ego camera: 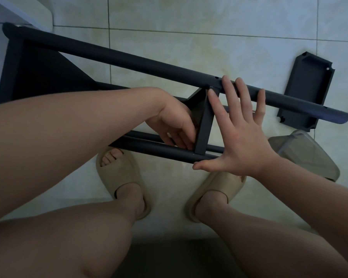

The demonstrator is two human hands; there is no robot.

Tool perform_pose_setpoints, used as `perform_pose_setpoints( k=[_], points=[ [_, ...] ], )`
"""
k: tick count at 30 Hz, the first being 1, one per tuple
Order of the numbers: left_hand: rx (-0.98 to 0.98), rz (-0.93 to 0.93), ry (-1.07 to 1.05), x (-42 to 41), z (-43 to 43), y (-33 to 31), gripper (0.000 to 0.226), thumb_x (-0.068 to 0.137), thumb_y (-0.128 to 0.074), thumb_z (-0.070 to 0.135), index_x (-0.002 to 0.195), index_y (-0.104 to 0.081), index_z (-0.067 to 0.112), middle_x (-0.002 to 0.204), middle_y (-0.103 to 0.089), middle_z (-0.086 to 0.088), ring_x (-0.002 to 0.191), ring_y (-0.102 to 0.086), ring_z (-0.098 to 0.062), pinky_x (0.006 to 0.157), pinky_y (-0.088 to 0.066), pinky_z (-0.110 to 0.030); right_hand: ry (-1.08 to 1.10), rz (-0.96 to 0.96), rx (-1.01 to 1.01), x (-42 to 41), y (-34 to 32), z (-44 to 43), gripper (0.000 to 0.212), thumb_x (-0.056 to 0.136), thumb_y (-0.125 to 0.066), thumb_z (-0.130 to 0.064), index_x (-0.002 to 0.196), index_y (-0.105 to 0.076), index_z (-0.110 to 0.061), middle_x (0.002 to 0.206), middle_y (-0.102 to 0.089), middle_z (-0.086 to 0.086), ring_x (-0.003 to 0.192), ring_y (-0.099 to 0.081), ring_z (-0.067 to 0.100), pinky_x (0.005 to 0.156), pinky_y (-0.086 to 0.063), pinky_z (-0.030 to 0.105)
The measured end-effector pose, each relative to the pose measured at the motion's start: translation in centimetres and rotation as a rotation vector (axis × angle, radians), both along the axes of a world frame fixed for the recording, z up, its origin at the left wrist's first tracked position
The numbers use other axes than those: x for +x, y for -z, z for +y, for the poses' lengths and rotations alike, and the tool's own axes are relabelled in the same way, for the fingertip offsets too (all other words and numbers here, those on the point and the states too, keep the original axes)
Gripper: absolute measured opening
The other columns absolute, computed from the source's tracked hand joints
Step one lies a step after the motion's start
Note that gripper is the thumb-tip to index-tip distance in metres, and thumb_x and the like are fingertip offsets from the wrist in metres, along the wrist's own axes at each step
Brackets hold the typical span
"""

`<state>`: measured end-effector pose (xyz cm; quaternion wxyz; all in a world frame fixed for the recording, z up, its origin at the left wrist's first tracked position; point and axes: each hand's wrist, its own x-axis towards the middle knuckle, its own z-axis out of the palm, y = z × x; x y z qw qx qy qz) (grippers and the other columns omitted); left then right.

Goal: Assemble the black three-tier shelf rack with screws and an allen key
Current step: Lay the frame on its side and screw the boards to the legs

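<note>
At nine o'clock, one shelf (28, 77) of the rack already sits fixed between the poles. Toward centre, the left hand (173, 121) reaches inside the frame, fingers curled against the middle shelf (203, 125); whether they pinch a screw or key I cannot tell. The right hand (241, 133) is spread flat, fingers wide, bracing that shelf and the upper pole (129, 57), gripping nothing. At three o'clock, a third shelf (307, 91) lies loose on the floor, still unmounted, so roughly half remains.

Head camera looks steeply down, close over the hands (209, 125).
</note>
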<state>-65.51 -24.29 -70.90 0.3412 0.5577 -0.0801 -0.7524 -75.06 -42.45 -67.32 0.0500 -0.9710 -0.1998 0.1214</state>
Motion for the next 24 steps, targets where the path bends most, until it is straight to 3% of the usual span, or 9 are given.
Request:
perform_pose_setpoints(
  k=[4, 16, 24],
  points=[
    [0.074, -0.053, -0.017, 0.1, -0.5, 0.2, 0.008, 0.091, -0.066, 0.01, 0.098, -0.07, 0.014, 0.079, -0.074, 0.003, 0.075, -0.065, -0.011, 0.068, -0.052, -0.022, 0.0, 0.002, 0.002, 0.0, 0.0, 0.0, 0.14, 0.062, -0.038, -0.105, 0.163, -0.014, -0.01, 0.169, -0.002, 0.02, 0.155, 0.005, 0.042, 0.117, 0.008, 0.07],
    [0.087, -0.083, -0.043, 0.4, -1.2, -0.4, 0.012, 0.086, -0.067, 0.0, 0.091, -0.072, 0.009, 0.08, -0.074, -0.003, 0.066, -0.069, -0.009, 0.068, -0.053, -0.023, -0.001, 0.009, -0.001, 0.1, -0.1, 0.0, 0.141, 0.061, -0.04, -0.104, 0.162, -0.015, -0.01, 0.169, -0.003, 0.021, 0.155, 0.004, 0.043, 0.117, 0.006, 0.072],
    [0.057, -0.083, -0.072, 0.1, -0.9, -0.5, 0.015, 0.086, -0.066, -0.002, 0.095, -0.071, 0.008, 0.085, -0.074, -0.004, 0.076, -0.07, -0.012, 0.071, -0.054, -0.024, 0.001, 0.01, -0.005, 0.1, -0.1, 0.0, 0.142, 0.06, -0.043, -0.104, 0.162, -0.016, -0.009, 0.169, -0.004, 0.021, 0.155, 0.003, 0.042, 0.117, 0.007, 0.072]
  ],
)
